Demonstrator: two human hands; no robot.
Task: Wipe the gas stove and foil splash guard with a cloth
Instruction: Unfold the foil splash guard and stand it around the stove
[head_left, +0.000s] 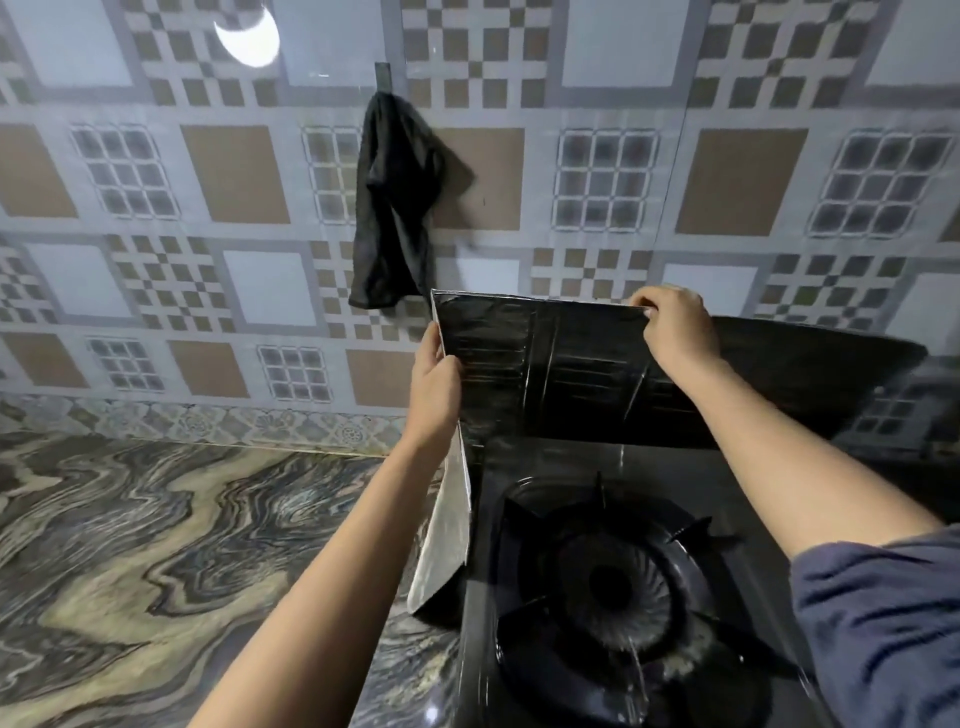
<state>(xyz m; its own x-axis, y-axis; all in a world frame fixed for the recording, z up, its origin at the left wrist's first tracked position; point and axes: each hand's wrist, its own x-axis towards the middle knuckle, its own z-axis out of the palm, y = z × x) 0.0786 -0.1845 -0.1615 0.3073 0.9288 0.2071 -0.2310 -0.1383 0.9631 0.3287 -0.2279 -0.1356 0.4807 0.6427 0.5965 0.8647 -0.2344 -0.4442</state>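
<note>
A black gas stove (530, 649) with one round burner (618, 582) and its pan support fills the lower right. A folding foil splash guard (561, 364) stands around the stove's back and left side, its dark reflective face toward me. My left hand (434, 384) grips the guard's left fold near the top corner. My right hand (675, 325) pinches the guard's top edge, farther right. A dark cloth (395, 208) hangs from a hook on the tiled wall, above and left of the guard, and neither hand touches it.
A marbled stone countertop (156, 561) spreads to the left of the stove. The patterned tile wall (727, 182) runs behind everything. The guard's silvery left panel (447, 535) leans outward beside the stove.
</note>
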